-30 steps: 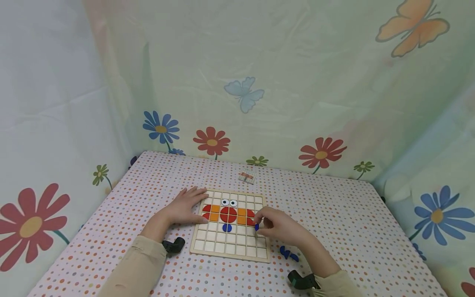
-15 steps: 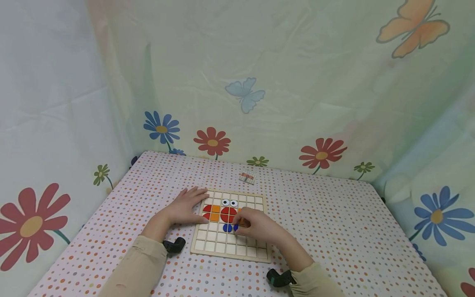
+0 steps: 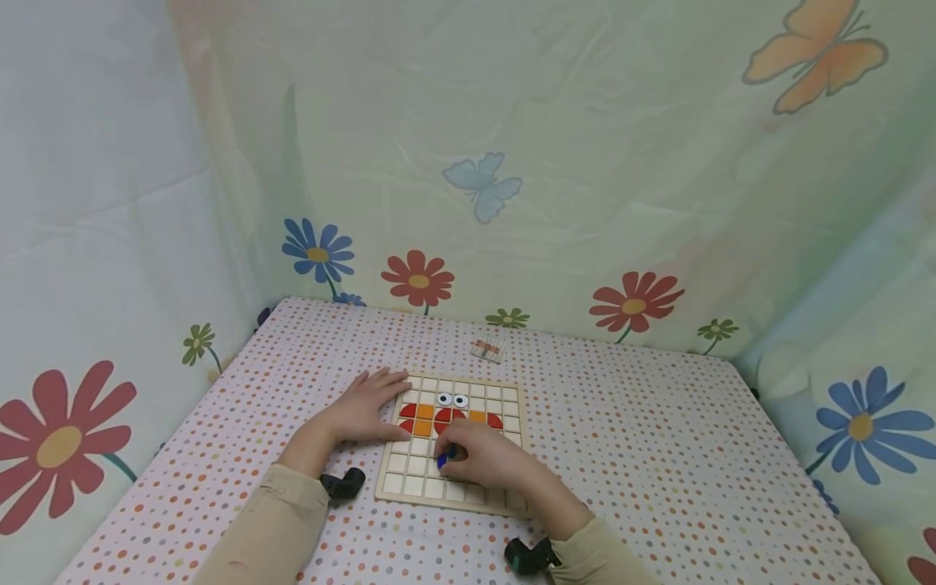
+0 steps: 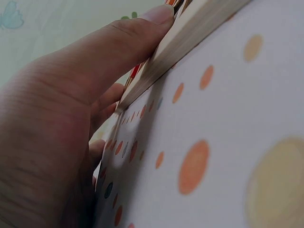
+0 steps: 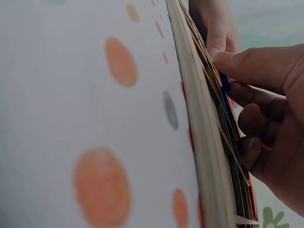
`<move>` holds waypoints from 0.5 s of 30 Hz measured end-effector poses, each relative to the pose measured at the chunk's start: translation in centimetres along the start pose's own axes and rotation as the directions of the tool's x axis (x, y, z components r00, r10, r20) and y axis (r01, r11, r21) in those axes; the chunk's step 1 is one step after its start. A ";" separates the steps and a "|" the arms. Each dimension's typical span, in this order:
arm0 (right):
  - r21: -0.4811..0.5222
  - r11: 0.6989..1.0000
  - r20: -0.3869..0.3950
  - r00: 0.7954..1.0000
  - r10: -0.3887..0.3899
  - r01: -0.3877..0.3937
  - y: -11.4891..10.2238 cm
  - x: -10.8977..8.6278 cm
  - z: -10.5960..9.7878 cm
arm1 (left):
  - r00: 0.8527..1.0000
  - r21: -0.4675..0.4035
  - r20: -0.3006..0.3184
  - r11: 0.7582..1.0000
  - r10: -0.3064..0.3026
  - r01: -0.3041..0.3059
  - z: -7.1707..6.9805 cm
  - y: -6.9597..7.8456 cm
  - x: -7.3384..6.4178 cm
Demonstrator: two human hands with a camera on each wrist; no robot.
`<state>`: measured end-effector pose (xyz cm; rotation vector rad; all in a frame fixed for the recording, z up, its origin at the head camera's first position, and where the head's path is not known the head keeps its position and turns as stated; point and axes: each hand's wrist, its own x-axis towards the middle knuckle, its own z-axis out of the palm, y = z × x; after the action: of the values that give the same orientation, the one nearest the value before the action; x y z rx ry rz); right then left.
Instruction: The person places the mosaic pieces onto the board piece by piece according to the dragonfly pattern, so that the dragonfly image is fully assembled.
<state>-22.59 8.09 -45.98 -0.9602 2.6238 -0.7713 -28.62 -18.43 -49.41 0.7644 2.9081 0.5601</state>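
Note:
A wooden grid board [image 3: 453,502] lies flat on the table, with coloured tiles set in its cells. My left hand [image 3: 360,409] rests along the board's left edge, fingers spread, thumb over the rim; the left wrist view shows that thumb [image 4: 142,31] close up. Low over the middle of the board, my right hand [image 3: 486,457] pinches a small blue tile [image 3: 442,461] between thumb and index finger. Red tiles [image 3: 448,418], orange tiles [image 3: 423,418] and two eye tiles [image 3: 452,400] show above it. My right hand covers some cells.
Behind the board lies a small card [image 3: 487,349] with a printed grid picture. The table [image 3: 658,455] wears a dotted cloth and meets a flowered curtain [image 3: 541,244] at the back. A black wrist device [image 3: 528,556] sits on my right wrist.
My right hand has moved left from the board's right side to its middle with the blue tile. Its forearm now covers where loose blue tiles lay. My left hand stays put.

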 end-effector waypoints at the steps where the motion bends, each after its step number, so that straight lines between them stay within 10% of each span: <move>1: -0.015 1.000 -0.002 1.000 -0.008 0.008 0.0 0.0 0.1 | 1.000 -0.001 0.000 1.000 0.002 -0.002 0.0 0.0 0.0; 15: -0.054 0.998 0.014 0.999 -0.031 0.032 -0.1 0.0 0.5 | 1.000 -0.013 0.004 1.000 0.000 0.000 -0.1 0.1 -0.1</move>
<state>-22.39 7.81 -46.34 -1.0202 2.6372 -0.7019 -28.55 -18.41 -49.26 0.7634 2.8979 0.5759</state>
